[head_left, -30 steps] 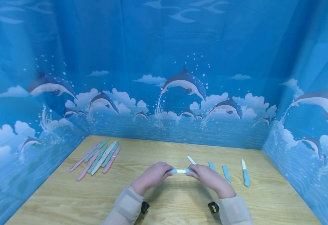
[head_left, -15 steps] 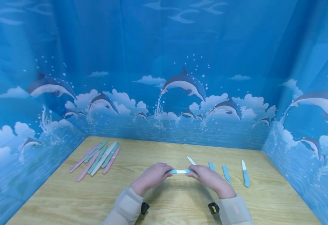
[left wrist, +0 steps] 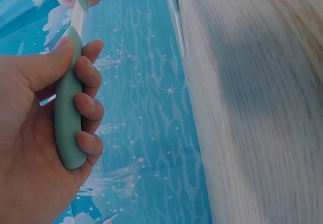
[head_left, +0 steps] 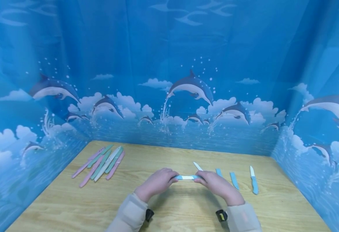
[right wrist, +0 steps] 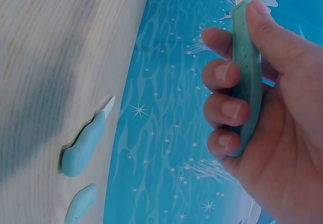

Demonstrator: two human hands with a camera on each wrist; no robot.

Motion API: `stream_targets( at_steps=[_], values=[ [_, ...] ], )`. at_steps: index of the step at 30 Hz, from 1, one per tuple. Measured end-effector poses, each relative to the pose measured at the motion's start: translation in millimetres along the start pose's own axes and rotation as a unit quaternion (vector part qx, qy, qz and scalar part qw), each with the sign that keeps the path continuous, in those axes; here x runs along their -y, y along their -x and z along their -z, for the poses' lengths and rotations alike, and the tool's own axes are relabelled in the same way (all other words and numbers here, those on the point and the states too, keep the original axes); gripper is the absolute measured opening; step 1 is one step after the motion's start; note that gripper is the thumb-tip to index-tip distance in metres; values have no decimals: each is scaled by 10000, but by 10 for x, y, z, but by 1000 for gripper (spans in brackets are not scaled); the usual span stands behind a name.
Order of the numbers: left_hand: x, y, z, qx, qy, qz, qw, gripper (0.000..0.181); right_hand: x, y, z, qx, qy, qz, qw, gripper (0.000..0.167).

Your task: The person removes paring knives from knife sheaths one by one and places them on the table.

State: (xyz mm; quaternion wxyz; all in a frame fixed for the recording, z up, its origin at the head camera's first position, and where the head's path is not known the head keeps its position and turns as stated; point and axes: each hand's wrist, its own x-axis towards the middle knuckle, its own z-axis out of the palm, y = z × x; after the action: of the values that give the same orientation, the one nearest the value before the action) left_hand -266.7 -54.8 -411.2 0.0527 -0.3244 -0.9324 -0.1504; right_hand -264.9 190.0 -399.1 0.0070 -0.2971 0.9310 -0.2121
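Above the middle of the table, my left hand (head_left: 157, 182) grips the light blue handle of a small paring knife (left wrist: 69, 108). Its white blade points to the right and partly shows between my hands. My right hand (head_left: 220, 185) holds a light blue blade sheath (right wrist: 247, 67), with the far part of the blade running into it. In the right wrist view the fingers curl round the sheath. Behind the right hand lies another knife, its white blade (head_left: 197, 166) showing in the head view and its handle (right wrist: 83, 143) in the right wrist view.
Two light blue sheaths (head_left: 234, 180) and a bare-bladed paring knife (head_left: 254, 184) lie right of my right hand. A pile of pink, green and whitish knives (head_left: 102, 166) is at the table's far left. Blue dolphin-print curtains (head_left: 169, 129) surround the wooden table (head_left: 184, 212).
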Motion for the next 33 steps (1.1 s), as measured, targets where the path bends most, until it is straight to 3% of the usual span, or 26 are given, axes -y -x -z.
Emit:
stream_targets(
  at_steps=[33],
  values=[
    [8,10,31,132,128,27,9998,26,-28,1,3,74,-71,-25,9999,23]
  ],
)
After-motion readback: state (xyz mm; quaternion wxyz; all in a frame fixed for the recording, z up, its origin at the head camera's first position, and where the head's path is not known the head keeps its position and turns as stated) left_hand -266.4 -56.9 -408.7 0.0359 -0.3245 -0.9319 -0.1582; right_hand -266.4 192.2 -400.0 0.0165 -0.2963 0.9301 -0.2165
